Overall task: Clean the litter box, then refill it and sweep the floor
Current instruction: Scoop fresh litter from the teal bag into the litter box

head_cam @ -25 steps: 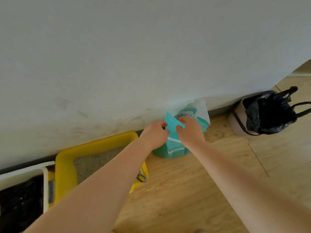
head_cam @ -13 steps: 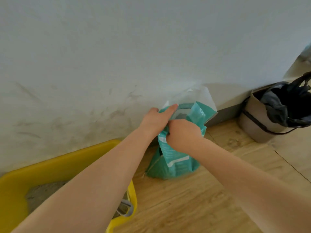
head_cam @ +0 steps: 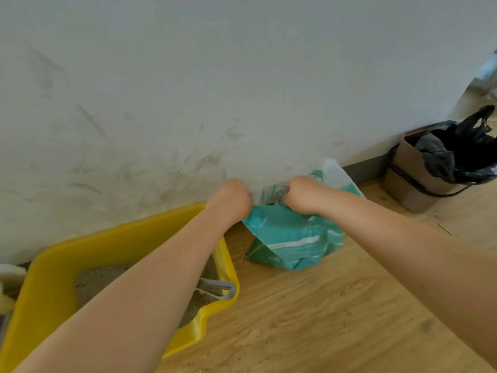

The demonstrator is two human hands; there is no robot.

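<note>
A teal litter bag (head_cam: pixel 293 239) stands on the wooden floor against the white wall. My left hand (head_cam: pixel 230 200) grips the left side of its open top and my right hand (head_cam: pixel 304 193) grips the right side, holding the mouth apart. To the left lies the yellow litter box (head_cam: pixel 53 289) with grey litter (head_cam: pixel 96 278) in it. A grey scoop (head_cam: pixel 217 289) rests in its near right corner. My left forearm crosses over the box.
A tan bin (head_cam: pixel 414 179) lined with a black bag (head_cam: pixel 462 152) stands at the right by the wall. Litter grains are scattered on the wooden floor (head_cam: pixel 322 319) in front of the box. The wall (head_cam: pixel 188 103) is scuffed above the box.
My hands moved from pinching the bag's folded top to gripping each side and spreading it open. The view came closer and shifted, bringing the litter box and scoop into sight.
</note>
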